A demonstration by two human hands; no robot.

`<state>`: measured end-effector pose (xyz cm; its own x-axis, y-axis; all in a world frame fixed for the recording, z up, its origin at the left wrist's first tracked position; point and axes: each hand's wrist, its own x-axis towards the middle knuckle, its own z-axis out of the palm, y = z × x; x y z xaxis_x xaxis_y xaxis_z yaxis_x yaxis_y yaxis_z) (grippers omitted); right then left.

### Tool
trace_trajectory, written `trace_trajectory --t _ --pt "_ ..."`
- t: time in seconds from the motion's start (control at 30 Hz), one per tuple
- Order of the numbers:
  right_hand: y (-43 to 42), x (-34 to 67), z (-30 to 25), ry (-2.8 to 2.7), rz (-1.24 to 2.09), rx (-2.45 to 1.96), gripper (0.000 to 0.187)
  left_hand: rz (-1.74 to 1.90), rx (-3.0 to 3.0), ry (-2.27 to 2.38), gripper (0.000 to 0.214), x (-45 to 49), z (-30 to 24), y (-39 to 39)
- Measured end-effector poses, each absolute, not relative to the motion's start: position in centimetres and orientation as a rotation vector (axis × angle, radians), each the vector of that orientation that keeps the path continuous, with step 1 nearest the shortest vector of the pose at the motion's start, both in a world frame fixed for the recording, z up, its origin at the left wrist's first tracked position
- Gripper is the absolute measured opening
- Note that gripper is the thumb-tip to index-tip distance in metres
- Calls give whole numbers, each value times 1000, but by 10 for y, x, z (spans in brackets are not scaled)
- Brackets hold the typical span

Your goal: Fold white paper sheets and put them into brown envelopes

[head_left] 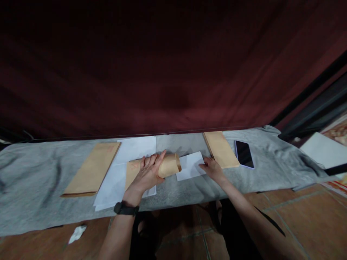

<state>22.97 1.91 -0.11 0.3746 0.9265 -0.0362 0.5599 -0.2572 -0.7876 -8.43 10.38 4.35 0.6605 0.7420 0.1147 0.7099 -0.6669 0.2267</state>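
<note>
Left hand (148,172) is gripping across a brown envelope (168,165), end bulging open. Right hand (213,169)'s pinching white paper (190,166).

The left hand (149,175) covers the middle of the curled brown envelope (170,165), and the inside of the curl is too dark to see into. That envelope also hides part of the white sheets (110,187) under it. The right hand (213,169) covers one corner of the small white paper (189,166), so I can't tell if the fingers pinch it or just touch it. The red marks (110,148) on the left brown stack (90,169) are too blurry to read. Both arms run off the bottom edge. The red cloth (173,79) goes past the top, and the surface (29,180) goes past the left side. A white scrap (77,234) on the floor (295,207) is blurry.
</note>
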Motion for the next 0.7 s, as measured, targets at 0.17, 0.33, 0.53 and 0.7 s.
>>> trace_trajectory --t 0.17,0.33,0.53,0.7 --pt "18 244 19 -1050 720 -1667 26 289 2720 1242 111 -85 44 105" --pt "17 239 30 -916 760 -1447 33 331 2760 1260 112 -82 43 105" --pt "18 220 21 -1084 531 -1478 33 360 2796 1275 110 -77 45 105" --pt "15 221 21 -1231 516 -1538 38 381 2822 1331 111 -76 50 104"
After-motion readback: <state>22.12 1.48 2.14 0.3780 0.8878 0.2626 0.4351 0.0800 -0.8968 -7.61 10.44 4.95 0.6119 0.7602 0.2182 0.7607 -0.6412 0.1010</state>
